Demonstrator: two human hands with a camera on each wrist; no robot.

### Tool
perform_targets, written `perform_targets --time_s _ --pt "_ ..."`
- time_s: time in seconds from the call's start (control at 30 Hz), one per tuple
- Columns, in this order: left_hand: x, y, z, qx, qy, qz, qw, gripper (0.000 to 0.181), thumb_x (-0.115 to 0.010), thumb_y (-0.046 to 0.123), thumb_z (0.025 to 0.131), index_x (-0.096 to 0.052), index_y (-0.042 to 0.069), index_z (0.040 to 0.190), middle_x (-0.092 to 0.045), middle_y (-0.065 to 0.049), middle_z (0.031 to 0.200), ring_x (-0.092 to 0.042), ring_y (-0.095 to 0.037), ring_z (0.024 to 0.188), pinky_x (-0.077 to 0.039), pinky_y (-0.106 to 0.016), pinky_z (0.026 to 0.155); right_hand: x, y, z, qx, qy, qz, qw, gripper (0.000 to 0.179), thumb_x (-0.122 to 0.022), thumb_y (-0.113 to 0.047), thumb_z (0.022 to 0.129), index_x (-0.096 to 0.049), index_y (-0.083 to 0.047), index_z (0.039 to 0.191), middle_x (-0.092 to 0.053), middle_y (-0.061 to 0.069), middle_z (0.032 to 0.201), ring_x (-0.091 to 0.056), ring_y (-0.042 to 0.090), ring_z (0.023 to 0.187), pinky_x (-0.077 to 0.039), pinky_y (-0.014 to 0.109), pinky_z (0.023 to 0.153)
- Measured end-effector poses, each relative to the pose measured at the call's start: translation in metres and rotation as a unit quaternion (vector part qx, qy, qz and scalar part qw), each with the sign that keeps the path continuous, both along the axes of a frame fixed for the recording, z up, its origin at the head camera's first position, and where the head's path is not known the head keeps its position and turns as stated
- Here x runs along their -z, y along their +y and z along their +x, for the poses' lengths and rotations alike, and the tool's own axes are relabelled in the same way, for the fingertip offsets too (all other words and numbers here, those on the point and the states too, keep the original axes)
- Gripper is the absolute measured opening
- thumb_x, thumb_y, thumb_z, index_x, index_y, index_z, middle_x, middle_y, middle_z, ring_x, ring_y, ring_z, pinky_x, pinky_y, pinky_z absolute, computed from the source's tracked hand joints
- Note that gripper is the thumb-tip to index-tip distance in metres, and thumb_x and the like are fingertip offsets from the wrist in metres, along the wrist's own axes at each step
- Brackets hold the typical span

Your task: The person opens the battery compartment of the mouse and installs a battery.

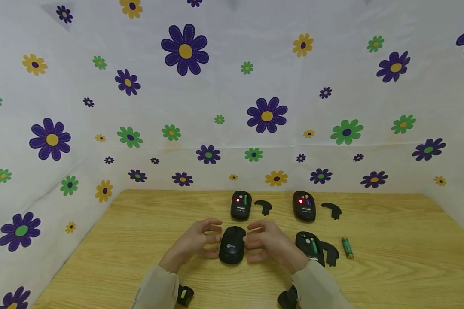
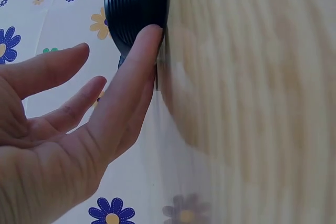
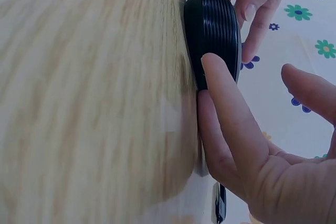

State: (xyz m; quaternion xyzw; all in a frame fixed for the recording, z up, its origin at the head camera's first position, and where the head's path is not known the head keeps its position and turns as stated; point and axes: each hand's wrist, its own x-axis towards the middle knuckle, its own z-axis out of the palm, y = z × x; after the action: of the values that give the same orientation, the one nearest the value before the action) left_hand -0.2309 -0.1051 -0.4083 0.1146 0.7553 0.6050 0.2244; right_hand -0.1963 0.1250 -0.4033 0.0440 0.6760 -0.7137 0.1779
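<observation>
A black computer mouse [image 1: 232, 245] lies top side up on the wooden table, between the two hands. To its left is my left hand [image 1: 198, 240], fingers spread and slightly bent; in the left wrist view one fingertip touches the ridged side of the mouse [image 2: 137, 9]. My right hand [image 1: 268, 242] mirrors it on the other side. One of its fingers rests against the ridged side of the mouse [image 3: 218, 30] in the right wrist view. Neither hand wraps around the mouse. Its underside is hidden.
Behind lie two upturned mice [image 1: 241, 213] with red lights glowing, batteries inside, and loose curved covers [image 1: 264, 207] beside them. Beyond my right wrist, another upturned mouse [image 1: 308, 245] sits by a cover [image 1: 331, 254] and a green battery [image 1: 347, 247]. A flowered sheet [image 1: 224, 90] surrounds the table.
</observation>
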Motion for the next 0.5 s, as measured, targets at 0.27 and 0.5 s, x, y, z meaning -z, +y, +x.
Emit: perform_targets --time_s 0.27,0.5 --pt "0.0005 0.0039 0.0000 0.008 -0.013 -0.002 0.9999 0.055 -0.062 -0.012 0.090 -0.046 -0.009 0.143 -0.047 -0.032 0.140 -0.061 -0.037 0.110 -0.063 -0.049 0.074 -0.0009 -0.0045 0.0002 -0.010 0.011 0.024 0.9996 0.052 -0.066 0.004 0.090 -0.044 0.019 0.135 -0.058 0.030 0.121 -0.066 0.031 0.096 -0.063 0.047 0.071" --pt "0.0005 0.0063 0.0010 0.020 -0.017 0.022 0.9994 0.055 -0.063 -0.014 0.089 -0.046 -0.012 0.141 -0.045 -0.031 0.145 -0.063 -0.032 0.108 -0.063 -0.044 0.076 -0.0014 -0.0101 0.0018 -0.002 0.032 0.055 0.9980 0.049 -0.066 0.007 0.089 -0.048 0.023 0.132 -0.059 0.033 0.124 -0.066 0.039 0.106 -0.063 0.049 0.074"
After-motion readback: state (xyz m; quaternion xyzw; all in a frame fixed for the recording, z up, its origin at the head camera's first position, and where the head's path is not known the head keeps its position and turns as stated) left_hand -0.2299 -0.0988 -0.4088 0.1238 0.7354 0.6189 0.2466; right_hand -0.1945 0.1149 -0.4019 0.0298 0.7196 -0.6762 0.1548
